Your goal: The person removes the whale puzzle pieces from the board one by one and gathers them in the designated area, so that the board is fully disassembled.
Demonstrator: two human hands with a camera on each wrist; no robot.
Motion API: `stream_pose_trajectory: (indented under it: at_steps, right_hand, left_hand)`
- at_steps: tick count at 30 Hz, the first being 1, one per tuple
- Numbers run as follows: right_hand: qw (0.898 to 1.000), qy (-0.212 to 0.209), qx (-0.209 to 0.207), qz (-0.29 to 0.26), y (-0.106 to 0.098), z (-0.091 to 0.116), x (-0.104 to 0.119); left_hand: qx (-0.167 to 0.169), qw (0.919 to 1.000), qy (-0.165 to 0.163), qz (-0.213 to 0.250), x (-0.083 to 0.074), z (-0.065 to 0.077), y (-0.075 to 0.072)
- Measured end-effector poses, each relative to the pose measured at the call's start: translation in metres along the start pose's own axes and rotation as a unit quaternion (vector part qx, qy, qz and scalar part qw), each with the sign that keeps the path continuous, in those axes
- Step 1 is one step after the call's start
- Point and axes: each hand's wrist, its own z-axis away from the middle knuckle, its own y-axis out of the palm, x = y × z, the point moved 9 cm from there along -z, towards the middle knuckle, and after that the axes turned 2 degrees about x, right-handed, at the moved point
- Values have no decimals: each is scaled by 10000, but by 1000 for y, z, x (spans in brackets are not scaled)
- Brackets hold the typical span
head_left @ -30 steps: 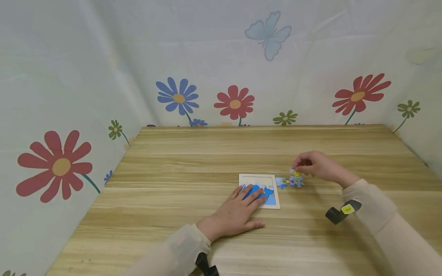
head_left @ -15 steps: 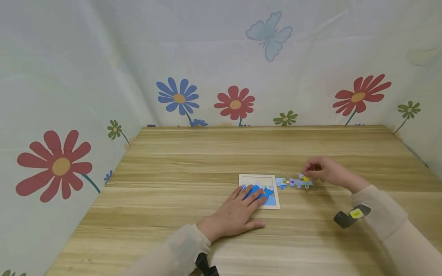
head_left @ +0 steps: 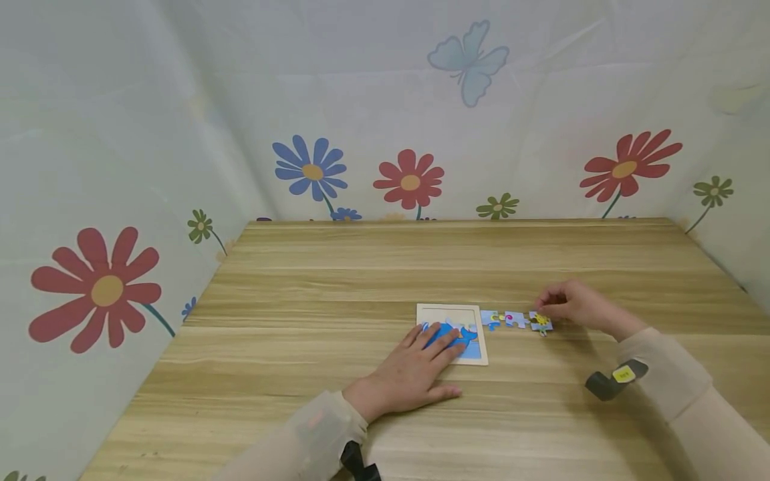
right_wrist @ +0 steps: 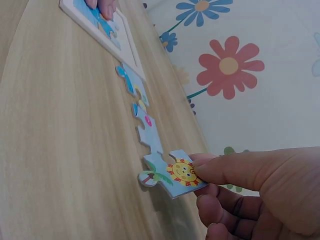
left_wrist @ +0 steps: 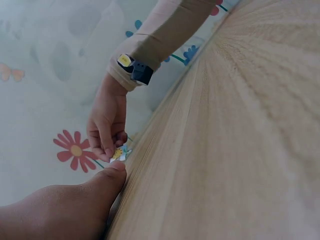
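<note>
My left hand [head_left: 409, 371] lies with spread fingers over the wooden puzzle tray [head_left: 448, 307], covering part of its blue whale picture [head_left: 468, 336]. My right hand [head_left: 583, 308] pinches a jigsaw piece [right_wrist: 175, 172] with a smiling sun and a palm on it. The thumb is on top of the piece and a finger beneath, as the right wrist view shows. This piece is at the right end of a short row. Between it and the tray are a light blue piece [right_wrist: 148, 131] with a pink spiral and a piece [right_wrist: 132, 86] with darker blue, right at the tray's edge.
The wooden table [head_left: 337, 267] runs back to a fabric wall [head_left: 361, 80] printed with flowers and a butterfly. A black wrist camera [head_left: 610, 381] is strapped to the right sleeve. The upper part of the tray shows bare wood.
My right hand has moved right and slightly nearer with the sun piece, which overlapped the spiral piece before and is now at the row's right end. My left hand has stayed put.
</note>
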Motion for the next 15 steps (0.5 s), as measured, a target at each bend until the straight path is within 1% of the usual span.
stream_pose_trajectory:
  at_steps: [5,10,15]
  right_hand:
    - [10000,-24,-64,49,2,-3,-8]
    - [9998,-68,-158,95,4,-5,-11]
    - [9987,-177,-399,277,4,-6,-10]
  left_hand:
    - [-2,10000,6,5,0,0,0]
    - [30,10000,3,39,1,1,1]
    - [8,10000,21,52,1,1,0]
